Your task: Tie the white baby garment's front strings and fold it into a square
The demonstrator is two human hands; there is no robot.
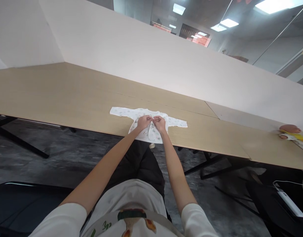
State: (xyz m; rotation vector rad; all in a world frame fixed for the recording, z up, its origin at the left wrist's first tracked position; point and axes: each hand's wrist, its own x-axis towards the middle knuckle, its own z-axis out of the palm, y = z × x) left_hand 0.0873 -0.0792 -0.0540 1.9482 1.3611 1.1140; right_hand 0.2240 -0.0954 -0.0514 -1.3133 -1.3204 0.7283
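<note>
A small white baby shirt point(139, 113) with a scattered print lies on the table, sleeves spread to both sides and its lower hem at the table's front edge. At the upper part of its front opening, my left hand point(144, 122) pinches the fabric. Close beside it, almost touching, my right hand point(159, 124) is closed in a pinch on the other side of the opening. Any fastener between the fingertips is too small to make out.
The long wooden table point(80, 95) runs along a white partition point(131, 49). A doll point(291, 128) with yellow cloth lies at the far right. Black chairs stand at lower left point(30, 207) and lower right point(272, 204), the latter bearing a white device point(291, 203) with a cable.
</note>
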